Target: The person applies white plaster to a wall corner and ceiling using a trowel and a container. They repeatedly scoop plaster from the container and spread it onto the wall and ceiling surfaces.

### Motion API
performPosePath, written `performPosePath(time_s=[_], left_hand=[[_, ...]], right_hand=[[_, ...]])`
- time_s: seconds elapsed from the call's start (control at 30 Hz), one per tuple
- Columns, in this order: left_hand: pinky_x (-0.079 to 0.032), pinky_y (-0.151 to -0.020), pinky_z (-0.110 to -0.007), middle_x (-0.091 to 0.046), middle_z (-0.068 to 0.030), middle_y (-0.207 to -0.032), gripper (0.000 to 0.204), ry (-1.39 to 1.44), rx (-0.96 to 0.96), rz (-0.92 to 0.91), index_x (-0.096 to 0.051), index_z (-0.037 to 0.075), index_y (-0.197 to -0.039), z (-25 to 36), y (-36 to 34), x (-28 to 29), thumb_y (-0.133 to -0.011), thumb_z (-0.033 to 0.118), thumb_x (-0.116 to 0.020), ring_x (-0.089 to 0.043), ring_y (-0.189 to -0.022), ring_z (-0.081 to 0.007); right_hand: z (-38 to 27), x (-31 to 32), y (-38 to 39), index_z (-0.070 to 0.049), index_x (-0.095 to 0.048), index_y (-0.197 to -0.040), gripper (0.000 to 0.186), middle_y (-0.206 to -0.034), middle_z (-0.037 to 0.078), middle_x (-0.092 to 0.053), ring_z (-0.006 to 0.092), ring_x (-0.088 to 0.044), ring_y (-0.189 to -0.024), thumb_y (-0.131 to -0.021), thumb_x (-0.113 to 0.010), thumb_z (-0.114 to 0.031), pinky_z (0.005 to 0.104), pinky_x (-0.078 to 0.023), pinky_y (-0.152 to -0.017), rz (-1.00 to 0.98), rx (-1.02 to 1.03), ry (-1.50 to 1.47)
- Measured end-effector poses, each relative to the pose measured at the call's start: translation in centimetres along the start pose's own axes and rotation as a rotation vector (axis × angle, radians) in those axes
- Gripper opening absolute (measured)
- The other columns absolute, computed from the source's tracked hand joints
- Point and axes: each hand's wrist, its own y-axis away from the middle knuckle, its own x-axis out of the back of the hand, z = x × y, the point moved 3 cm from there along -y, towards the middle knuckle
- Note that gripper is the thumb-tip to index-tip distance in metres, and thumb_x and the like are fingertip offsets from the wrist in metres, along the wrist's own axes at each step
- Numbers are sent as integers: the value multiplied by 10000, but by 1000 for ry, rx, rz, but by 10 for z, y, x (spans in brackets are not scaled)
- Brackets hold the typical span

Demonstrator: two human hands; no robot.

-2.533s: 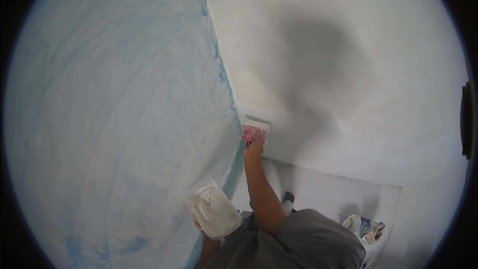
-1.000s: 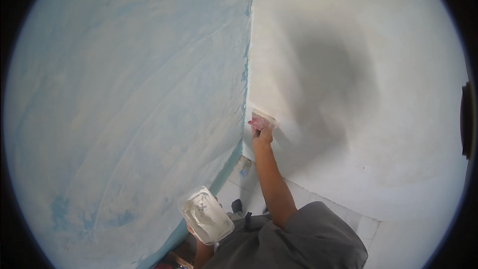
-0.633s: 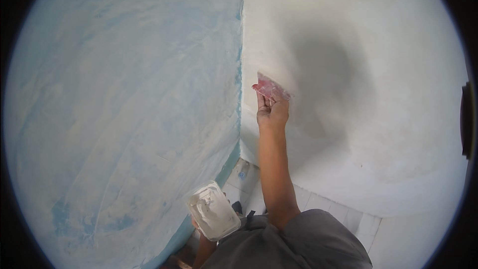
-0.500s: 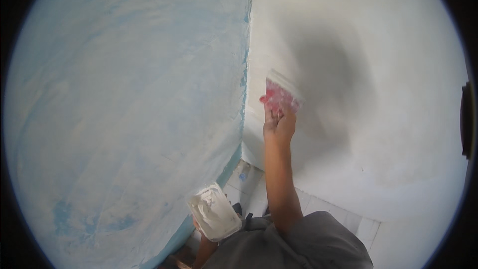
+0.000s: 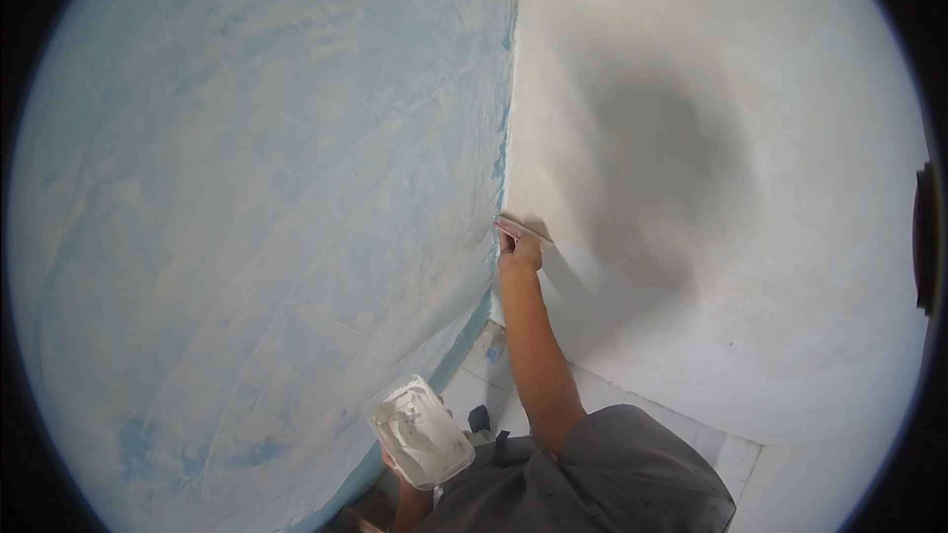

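Note:
My right hand (image 5: 521, 253) grips a wide putty knife (image 5: 527, 228), seen nearly edge-on, at the white wall (image 5: 632, 355) close to the inside corner. The blade's left end is right by the corner line, and my fingers curl round the pinkish handle side. Low in the view, my left hand (image 5: 391, 458) holds a translucent rectangular plastic tub (image 5: 381, 420) from its left side and from below. White putty (image 5: 427, 439) lies smeared inside the tub. Most of the left fingers are hidden behind the tub.
On the left stands a blue wall (image 5: 247, 188) with whitish streaks; bluish patches run along the corner. White floor tiles (image 5: 681, 424) show below, with a small bluish object (image 5: 495, 347) near the corner's foot. A dark object (image 5: 926, 237) sits at the far right edge.
My right hand has moved down and left to the corner, and the putty knife has turned from face-on to edge-on. The tub has shifted slightly down and left.

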Motion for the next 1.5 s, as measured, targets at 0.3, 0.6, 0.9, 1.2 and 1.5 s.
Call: performPosePath(time_s=[0.3,0.6,0.9,1.2,1.5], left_hand=[[-366,-1027,-717,-324,-237,-1543,941,-57,-48,58,-261,130,-1561,-4,-7,-7,-848,658,-573,-418,-1354,-447],[-432,-1035,-623,-449,-241,-1459,920,-126,-77,185,-326,43,-1519,-9,-9,17,-858,653,-517,-502,-1287,-433],[-419,-1021,-663,-400,-241,-1496,969,26,-19,55,-276,80,-1546,-5,-13,-26,-844,696,-536,-481,-1303,-441],[-396,-1003,-726,-365,-234,-1515,988,32,19,-22,-267,133,-1556,-8,-15,-9,-797,643,-640,-439,-1332,-457],[-414,-1020,-665,-428,-226,-1482,1009,-40,1,50,-307,106,-1541,-3,-12,38,-758,679,-585,-475,-1316,-432]], right_hand=[[-45,-81,95,179,-578,-1166,309,-1112,272,-643,330,-657,-1050,-872,-579,82,349,-583,-947,-253,-44,-46],[-102,-84,160,-32,-670,-1088,162,-1083,114,-704,270,-668,-984,-931,-643,-60,359,-542,-939,-809,1036,736],[-35,44,41,77,-469,-1237,355,-1082,219,-621,360,-667,-899,-943,-534,-110,461,-637,-781,-100,159,181],[-83,-79,134,136,-395,-1259,393,-1011,236,-623,381,-646,-1024,-951,-499,-86,446,-593,-952,-584,188,146],[-69,-85,204,96,-433,-1302,449,-1251,206,-564,358,-645,-1073,-858,-498,81,493,-565,-989,-496,201,74]])
